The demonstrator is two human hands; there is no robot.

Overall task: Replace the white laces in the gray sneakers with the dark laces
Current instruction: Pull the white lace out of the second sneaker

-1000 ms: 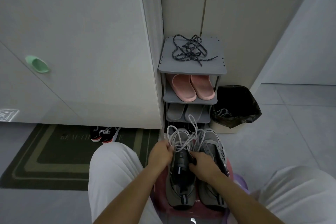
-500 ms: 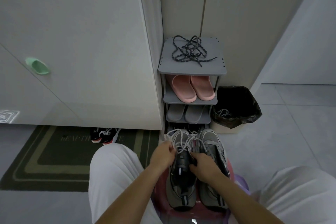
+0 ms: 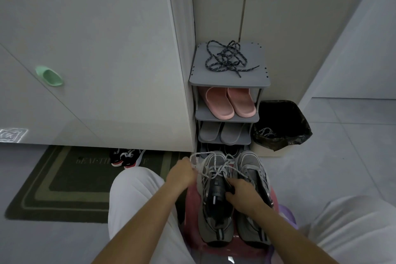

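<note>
The pair of gray mesh sneakers with dark tongues stands side by side at 6 o'clock of the view, toes pointing away from the person, on a low pink plastic stool between the knees. The white cord laces lie loose and tangled over the front part of both shoes. The left hand is closed around a bundle of these white laces at the 9 o'clock side of the left shoe. The right hand lies on the left shoe with curled fingers; it seems to grip the dark tongue, but the dim light does not let me tell this exactly.

At 12 o'clock from the sneakers stands a narrow gray plastic shoe rack. The dark speckled rope laces lie in a loose heap on its top shelf, well apart from the hands. Below are pink rubber slippers, and under them gray slippers. At 1 o'clock, just beside the rack, is a bin lined with a black plastic bag. At 9 o'clock a dark green doormat lies on the floor, with small black, red and white shoes at its far edge.
</note>
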